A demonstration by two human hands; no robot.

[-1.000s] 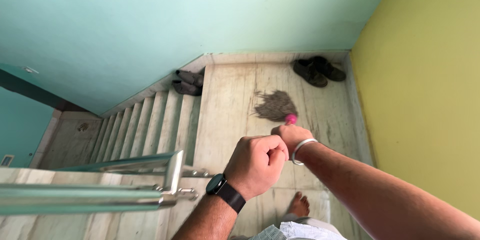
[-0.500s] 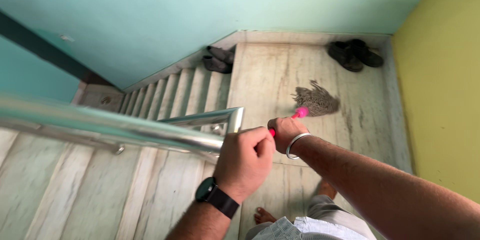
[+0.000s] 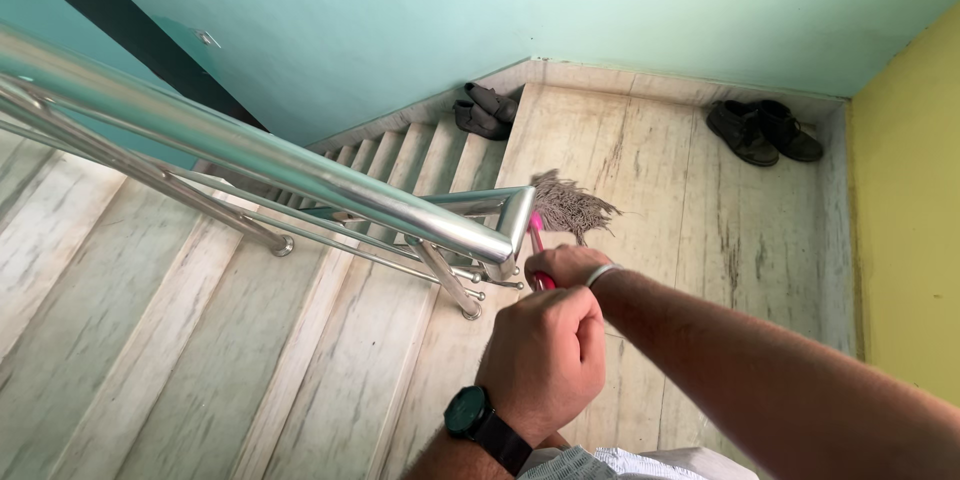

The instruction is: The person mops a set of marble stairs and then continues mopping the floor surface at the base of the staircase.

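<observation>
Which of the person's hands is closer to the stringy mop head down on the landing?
Right. The right hand grips the pink mop handle lower down, just short of the mop head. The left hand is fisted higher up, nearer the body, farther from it.

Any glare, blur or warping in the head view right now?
Head view: soft, even daylight; bright sheen runs along the steel handrail; wide-lens bending curves the rail and steps; mop head and both hands, left and right, look sharp; faint shadows only.
</observation>
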